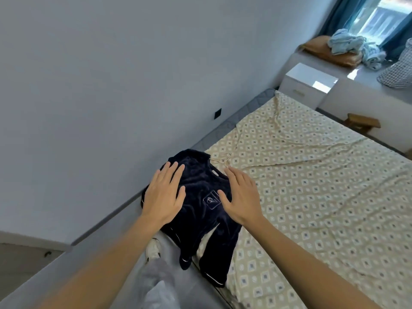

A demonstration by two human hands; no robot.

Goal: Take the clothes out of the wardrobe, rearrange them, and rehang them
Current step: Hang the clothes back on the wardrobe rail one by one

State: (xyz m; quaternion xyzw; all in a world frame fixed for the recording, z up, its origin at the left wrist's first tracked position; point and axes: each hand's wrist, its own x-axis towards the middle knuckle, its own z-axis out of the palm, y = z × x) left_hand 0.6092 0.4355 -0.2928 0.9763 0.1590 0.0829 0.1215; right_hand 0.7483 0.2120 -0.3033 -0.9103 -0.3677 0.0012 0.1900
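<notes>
Bed [312, 197], patterned beige sheet, beside a plain grey wall [111, 74]; white nightstand [307, 83] and curtained window [367, 16] beyond. Dark navy garment [200, 188] lies at the bed's near corner. My left hand [165, 195] and right hand [242, 195] are flat on it, fingers straight, grasping nothing.

home bedroom | bed [312, 197] | nightstand [305, 85] | curtained window [374, 16]

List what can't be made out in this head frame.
- Wardrobe: outside the head view.
- Hanger: partly under the dark top; its hook is out of sight.
- Top's chest emblem: too small to read.
- Whether the left hand and right hand press the top or hover: unclear.
- Pile on the sill: too blurred to identify.
</notes>
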